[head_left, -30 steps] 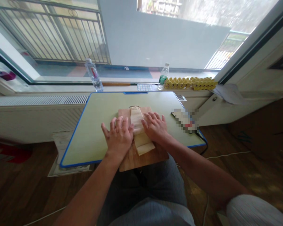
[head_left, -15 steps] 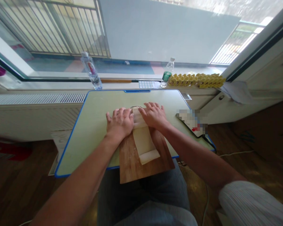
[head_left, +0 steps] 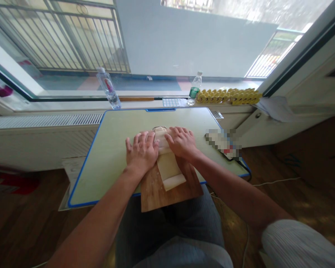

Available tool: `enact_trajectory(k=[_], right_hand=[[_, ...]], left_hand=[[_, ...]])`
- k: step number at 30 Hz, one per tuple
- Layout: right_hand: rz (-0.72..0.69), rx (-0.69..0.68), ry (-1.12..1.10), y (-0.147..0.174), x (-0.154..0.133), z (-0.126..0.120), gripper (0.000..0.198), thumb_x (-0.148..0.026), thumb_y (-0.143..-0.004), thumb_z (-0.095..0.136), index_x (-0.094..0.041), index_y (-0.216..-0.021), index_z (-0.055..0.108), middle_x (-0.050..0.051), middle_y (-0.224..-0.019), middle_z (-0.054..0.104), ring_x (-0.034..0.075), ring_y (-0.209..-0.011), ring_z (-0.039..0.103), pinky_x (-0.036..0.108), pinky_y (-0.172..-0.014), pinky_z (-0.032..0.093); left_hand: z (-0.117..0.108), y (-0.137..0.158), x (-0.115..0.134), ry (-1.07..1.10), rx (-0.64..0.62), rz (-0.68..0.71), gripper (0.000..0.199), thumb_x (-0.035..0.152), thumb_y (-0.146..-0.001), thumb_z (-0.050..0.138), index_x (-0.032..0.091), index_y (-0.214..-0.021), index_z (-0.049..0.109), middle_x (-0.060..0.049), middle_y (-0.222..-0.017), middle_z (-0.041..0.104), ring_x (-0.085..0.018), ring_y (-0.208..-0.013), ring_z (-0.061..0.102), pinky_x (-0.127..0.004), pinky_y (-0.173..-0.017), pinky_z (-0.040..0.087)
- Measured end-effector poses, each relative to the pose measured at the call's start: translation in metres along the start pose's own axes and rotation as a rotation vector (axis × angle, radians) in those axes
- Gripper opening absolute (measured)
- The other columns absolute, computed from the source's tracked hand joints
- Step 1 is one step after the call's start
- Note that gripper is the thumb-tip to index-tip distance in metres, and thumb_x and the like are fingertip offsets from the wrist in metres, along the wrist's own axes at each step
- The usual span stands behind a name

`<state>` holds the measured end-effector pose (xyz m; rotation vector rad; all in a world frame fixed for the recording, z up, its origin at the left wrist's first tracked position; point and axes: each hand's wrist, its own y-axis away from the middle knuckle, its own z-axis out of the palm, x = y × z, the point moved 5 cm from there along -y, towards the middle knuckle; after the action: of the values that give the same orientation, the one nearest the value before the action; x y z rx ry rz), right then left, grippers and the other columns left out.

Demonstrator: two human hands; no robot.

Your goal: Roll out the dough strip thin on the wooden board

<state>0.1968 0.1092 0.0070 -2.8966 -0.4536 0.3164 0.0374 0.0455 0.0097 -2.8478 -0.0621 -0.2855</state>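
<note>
A long strip of pale dough (head_left: 169, 167) lies lengthwise on a wooden board (head_left: 156, 195), its near end curled or folded over. Across the strip, between my hands, runs a pale roller-like bar (head_left: 164, 146), perhaps a rolling pin; its ends are covered by my hands. My left hand (head_left: 142, 150) rests palm down at the left of the dough, fingers stretched forward and apart. On the right, my right hand (head_left: 182, 141) also lies palm down, fingers extended and the thumb reaching over the dough. What is under both palms is hidden.
The board overhangs the near edge of a light green table (head_left: 106, 149) with blue rim. A blurred flat item (head_left: 222, 145) with a black cord lies at right. Two bottles, one left (head_left: 108, 89) and one right (head_left: 194, 89), and yellow egg-carton-like trays (head_left: 229, 96) stand on the windowsill.
The view has shifted slightly. Both hands stay flat at about the same part of the dough, with at most a slight shift of the bar toward me.
</note>
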Motion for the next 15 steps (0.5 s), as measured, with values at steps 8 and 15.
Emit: enact_trajectory(k=[8, 15], right_hand=[[-0.026, 0.069, 0.067, 0.029, -0.006, -0.003, 0.05, -0.046, -0.113, 0.034, -0.026, -0.149, 0.062, 0.01, -0.163, 0.056, 0.037, -0.146, 0.048, 0.068, -0.125, 0.026], [-0.033, 0.048, 0.039, 0.018, -0.006, -0.001, 0.051, -0.046, -0.113, 0.032, -0.025, -0.151, 0.059, 0.012, -0.159, 0.059, 0.034, -0.143, 0.051, 0.064, -0.123, 0.034]], left_hand=[[0.001, 0.028, 0.004, -0.003, 0.136, 0.006, 0.06, 0.052, -0.11, 0.032, 0.024, -0.158, 0.055, -0.016, -0.164, 0.055, -0.039, -0.152, 0.044, -0.079, -0.128, 0.008], [0.003, 0.013, 0.0, 0.015, 0.125, -0.048, 0.057, 0.054, -0.109, 0.033, 0.027, -0.153, 0.059, -0.015, -0.158, 0.06, -0.036, -0.148, 0.048, -0.075, -0.13, 0.012]])
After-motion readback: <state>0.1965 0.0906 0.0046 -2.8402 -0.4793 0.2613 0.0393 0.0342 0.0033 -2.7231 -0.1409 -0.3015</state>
